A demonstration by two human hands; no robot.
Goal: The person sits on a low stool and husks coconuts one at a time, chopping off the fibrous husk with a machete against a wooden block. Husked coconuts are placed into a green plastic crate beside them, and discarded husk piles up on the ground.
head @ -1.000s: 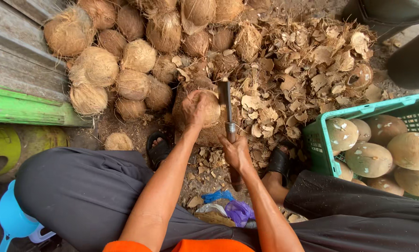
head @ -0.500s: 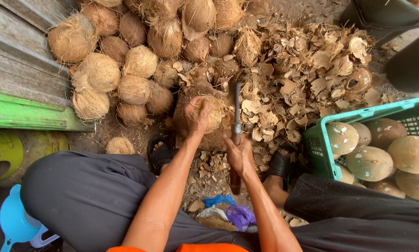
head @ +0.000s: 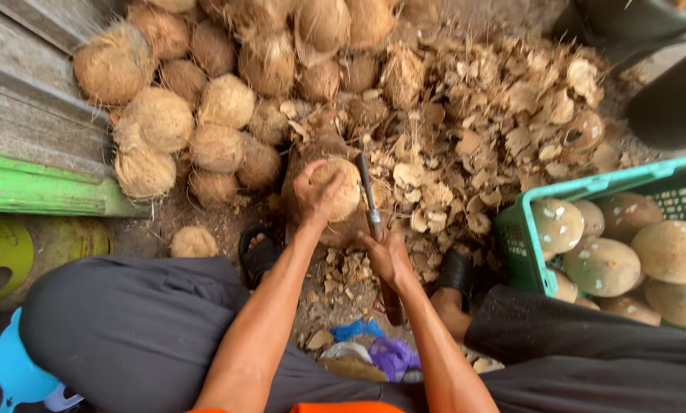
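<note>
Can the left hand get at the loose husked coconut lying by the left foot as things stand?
Probably yes, once freed: the left hand grips the coconut on the block, but the loose coconut lies uncovered on the ground beside that knee.

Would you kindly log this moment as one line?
left hand: holds coconut | right hand: grips knife | blade beside coconut

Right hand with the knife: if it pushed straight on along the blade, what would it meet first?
Probably the loose husk shavings just past the blade tip. The right hand holds the knife beside the coconut in the left hand; depth is unclear.
</note>
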